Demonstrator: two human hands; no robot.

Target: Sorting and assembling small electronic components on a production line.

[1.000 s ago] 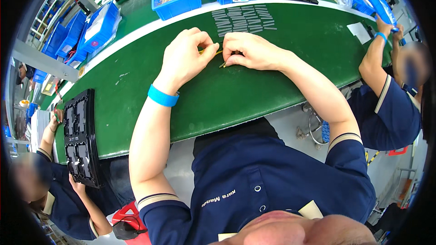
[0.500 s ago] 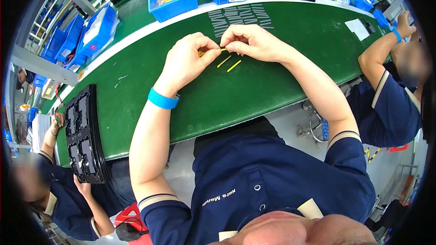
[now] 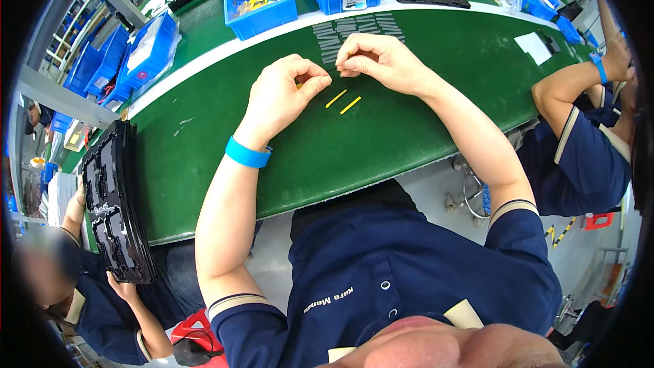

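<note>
In the head view, the person's two bare hands work near each other, apart by a narrow gap, above one green table (image 3: 272,184). The left hand (image 3: 286,88) is curled, thumb and fingertips drawn together, with a yellow piece (image 3: 298,85) showing inside it (any others in that grip are hidden, so its count stays open). The right hand (image 3: 378,60) has its thumb and fingers bent close together; whether something thin sits between the tips, I cannot tell. Two yellow strips (image 3: 351,105) lie on the table just below the gap between the hands, side by side, nearly parallel and not touching, both slanting up to the right.

Beyond the right hand, grey strips (image 3: 327,42) lie in several rows, too small to count surely. Two blue bins (image 3: 269,24) stand side by side past the white line: the left one holds some yellow pieces, the right one a heap of yellow and dark ones. One white sheet (image 3: 533,48) lies toward the right.

One blue band (image 3: 246,152) circles the left wrist. Two co-workers (image 3: 589,163) flank the person; the one at left has a hand on one stack of black trays (image 3: 116,204).
</note>
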